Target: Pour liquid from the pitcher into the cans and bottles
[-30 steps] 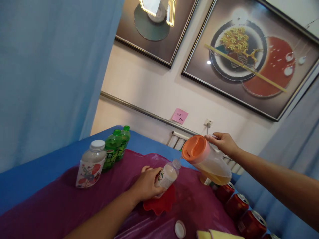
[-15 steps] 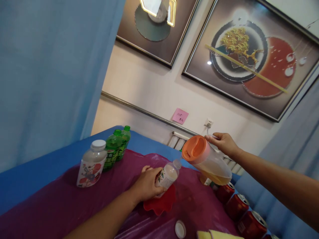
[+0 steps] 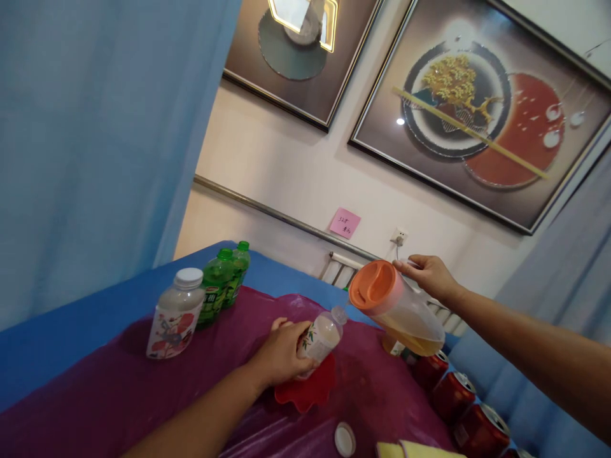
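My left hand (image 3: pixel 284 353) is wrapped round a small clear bottle (image 3: pixel 322 337) with a leaf-patterned label, tilted to the right above a red scalloped dish (image 3: pixel 308 387). The bottle has no cap on. My right hand (image 3: pixel 427 273) grips the handle of a clear plastic pitcher (image 3: pixel 405 318) with an orange lid (image 3: pixel 375 286). The pitcher leans left, its spout side close to the bottle's mouth, and yellowish liquid lies along its lower side. Whether liquid is flowing between them I cannot tell. A white cap (image 3: pixel 344 439) lies on the purple cloth (image 3: pixel 382 394) below the dish.
At left stand a white-capped jar-like bottle (image 3: pixel 174 315) and two green bottles (image 3: pixel 217 286). Several red cans (image 3: pixel 453 394) line the right edge. A folded yellow cloth (image 3: pixel 420 450) lies at the front. Blue curtains (image 3: pixel 95 140) hang on both sides.
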Demonstrator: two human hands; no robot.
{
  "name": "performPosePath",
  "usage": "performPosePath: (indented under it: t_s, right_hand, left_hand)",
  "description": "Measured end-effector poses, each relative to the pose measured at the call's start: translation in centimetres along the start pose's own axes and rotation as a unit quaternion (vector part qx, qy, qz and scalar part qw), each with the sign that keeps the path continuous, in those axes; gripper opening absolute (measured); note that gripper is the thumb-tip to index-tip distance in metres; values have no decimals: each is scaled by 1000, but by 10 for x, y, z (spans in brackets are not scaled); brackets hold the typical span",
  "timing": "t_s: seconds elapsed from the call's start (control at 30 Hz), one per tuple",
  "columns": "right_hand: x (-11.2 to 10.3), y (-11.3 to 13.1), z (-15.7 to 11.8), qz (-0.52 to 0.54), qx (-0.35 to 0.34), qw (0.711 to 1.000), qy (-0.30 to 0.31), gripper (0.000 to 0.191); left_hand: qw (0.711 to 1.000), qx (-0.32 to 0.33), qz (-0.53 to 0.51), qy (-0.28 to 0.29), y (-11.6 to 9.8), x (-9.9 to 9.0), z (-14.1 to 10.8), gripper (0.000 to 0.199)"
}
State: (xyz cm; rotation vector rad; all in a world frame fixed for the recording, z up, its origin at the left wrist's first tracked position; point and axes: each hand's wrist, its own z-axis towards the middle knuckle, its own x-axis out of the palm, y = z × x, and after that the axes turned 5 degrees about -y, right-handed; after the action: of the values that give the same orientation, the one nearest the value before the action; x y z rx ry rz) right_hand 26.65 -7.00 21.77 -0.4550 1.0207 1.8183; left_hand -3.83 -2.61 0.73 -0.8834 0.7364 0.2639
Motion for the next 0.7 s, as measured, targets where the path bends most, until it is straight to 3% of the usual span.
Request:
performPosePath:
  t_s: [0.7]
  right_hand:
    - [-4,-4,-1,-2,1,1000,5,68]
  left_hand:
    - [1000,3,-1,3,-1,-1,0,54]
